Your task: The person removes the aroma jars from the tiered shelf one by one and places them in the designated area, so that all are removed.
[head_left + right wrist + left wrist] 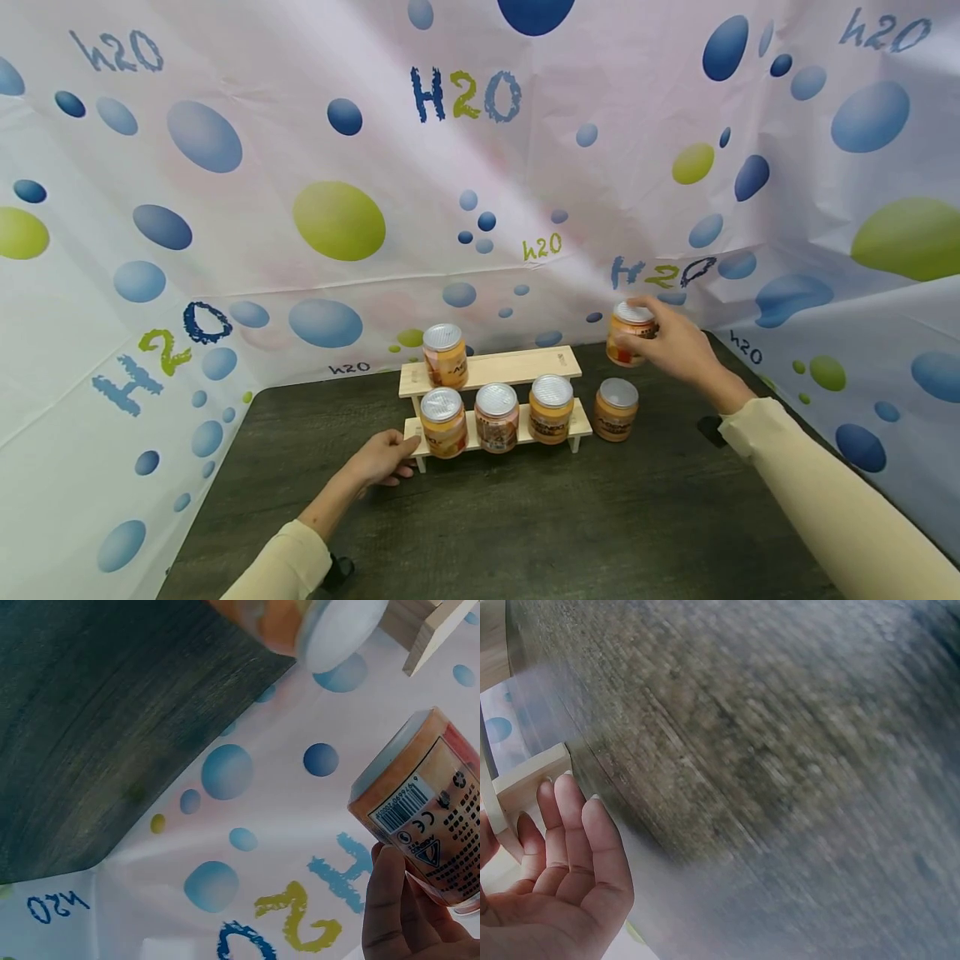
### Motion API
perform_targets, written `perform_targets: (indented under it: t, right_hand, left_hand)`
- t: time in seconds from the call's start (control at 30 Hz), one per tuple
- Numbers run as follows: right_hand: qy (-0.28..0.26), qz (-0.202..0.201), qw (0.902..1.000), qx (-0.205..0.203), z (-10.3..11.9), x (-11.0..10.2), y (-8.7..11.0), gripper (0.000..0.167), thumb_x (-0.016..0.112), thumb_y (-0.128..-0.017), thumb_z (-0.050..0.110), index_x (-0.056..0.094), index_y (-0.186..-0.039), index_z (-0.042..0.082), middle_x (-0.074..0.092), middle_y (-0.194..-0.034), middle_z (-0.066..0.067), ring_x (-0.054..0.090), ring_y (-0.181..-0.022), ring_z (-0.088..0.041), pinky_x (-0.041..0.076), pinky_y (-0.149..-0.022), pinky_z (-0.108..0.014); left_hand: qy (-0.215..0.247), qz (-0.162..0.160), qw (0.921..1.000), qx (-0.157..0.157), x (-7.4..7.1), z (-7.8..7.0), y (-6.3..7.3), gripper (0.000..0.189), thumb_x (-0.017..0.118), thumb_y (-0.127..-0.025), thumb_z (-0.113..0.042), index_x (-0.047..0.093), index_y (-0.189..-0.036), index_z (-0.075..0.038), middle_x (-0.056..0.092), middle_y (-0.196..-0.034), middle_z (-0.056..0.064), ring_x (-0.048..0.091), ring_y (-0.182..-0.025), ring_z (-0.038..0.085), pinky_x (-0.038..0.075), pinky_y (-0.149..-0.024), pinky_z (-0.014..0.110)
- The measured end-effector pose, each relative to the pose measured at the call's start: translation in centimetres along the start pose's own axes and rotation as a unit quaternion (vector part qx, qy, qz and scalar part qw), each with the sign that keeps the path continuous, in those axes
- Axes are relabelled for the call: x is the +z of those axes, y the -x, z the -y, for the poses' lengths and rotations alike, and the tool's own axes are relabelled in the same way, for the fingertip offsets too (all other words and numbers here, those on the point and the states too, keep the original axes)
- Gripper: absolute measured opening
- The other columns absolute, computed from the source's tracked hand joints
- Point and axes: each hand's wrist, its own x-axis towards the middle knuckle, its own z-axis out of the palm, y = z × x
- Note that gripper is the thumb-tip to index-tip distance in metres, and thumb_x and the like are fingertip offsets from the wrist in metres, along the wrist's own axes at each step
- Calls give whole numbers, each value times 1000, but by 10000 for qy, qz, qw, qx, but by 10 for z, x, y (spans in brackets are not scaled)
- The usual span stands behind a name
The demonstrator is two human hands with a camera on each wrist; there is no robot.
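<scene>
My right hand (671,343) grips an orange-labelled jar (621,340) with a silvery lid, raised behind and above another such jar (616,410) on the table. In the right wrist view, the held jar (427,802) shows its barcode side, with fingers at its lower edge. My left hand (382,458) holds the left end of a two-step wooden rack (517,367), thumb on top and fingers underneath. The left wrist view shows these fingers (577,847) beside the rack's leg. Three jars (497,418) line the lower step; one jar (446,357) stands at the upper step's left end.
The dark wood-grain table (480,517) extends in front of the rack. A white sheet (262,250) printed with blue and green drops and H2O lettering hangs behind and along both sides, close to the rack's back.
</scene>
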Motion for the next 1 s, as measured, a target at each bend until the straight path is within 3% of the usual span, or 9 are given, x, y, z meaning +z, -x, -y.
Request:
perform_targets:
  t: [0.27,0.63,1.0]
  right_hand:
    - [59,-80,10000,-4,-16,1,8,67,66,-95,48,42,-146,11,61,-124,-24,66,-99,-36,48,-69,-37]
    - [184,-97,9997,161,-38,9,22,68,64,-95,50,41,-148,13,61,-125,-23,65,-97,-36,45,-66,-36]
    - [248,-11,9991,340,-57,26,36,68,63,-96,52,41,-146,12,54,-130,-27,61,-103,-41,46,-68,-43]
  left_hand:
    - [13,1,10000,-6,0,1,-1,32,50,-106,-35,55,-96,-5,68,-97,12,68,-80,19,55,-66,35]
    - [-19,-7,10000,-26,0,1,-1,33,50,-106,-36,54,-95,-5,68,-96,12,68,-80,19,54,-67,36]
    - [-24,-21,10000,-23,0,1,-2,33,50,-106,-35,54,-95,-5,68,-97,12,68,-80,19,54,-66,35]
